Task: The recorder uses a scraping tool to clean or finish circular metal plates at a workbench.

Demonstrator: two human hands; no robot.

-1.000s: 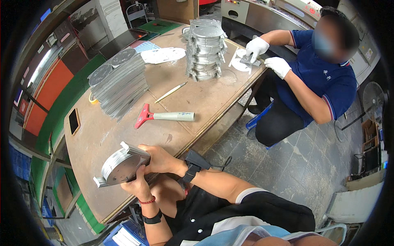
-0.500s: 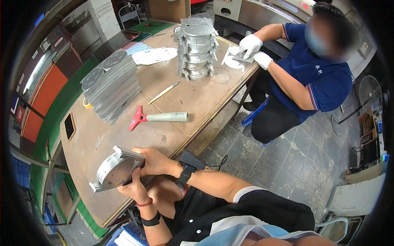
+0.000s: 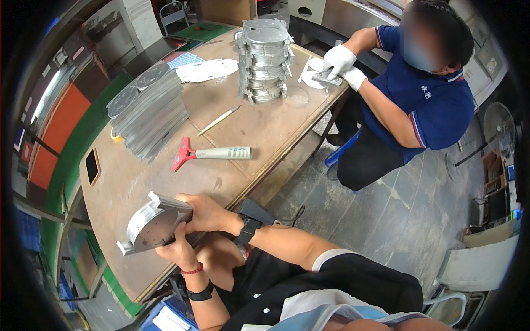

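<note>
Over the near left edge of the table I hold a small stack of thin grey plates [image 3: 157, 231], round in the middle with narrow tabs at the ends. It is tilted, its flat dark face turned toward me. My left hand [image 3: 178, 249], below a red bead bracelet, is closed on the stack's near edge. My right hand [image 3: 203, 214] grips its right end, fingers partly hidden behind it. Farther along the table lies a scraper [image 3: 212, 153] with a red head and pale handle.
A slanted stack of grey plates [image 3: 149, 116] and a taller round stack [image 3: 266, 63] stand on the table [image 3: 215, 185]. A pencil-like tool [image 3: 220, 119], white cut sheets [image 3: 207, 71] and a phone [image 3: 93, 166] lie there. At the right a co-worker's gloved hands [image 3: 339, 62] work on a plate.
The view has shifted slightly. My hands still grip the plates, which are tilted a little differently. The co-worker's head has leaned to the left.
</note>
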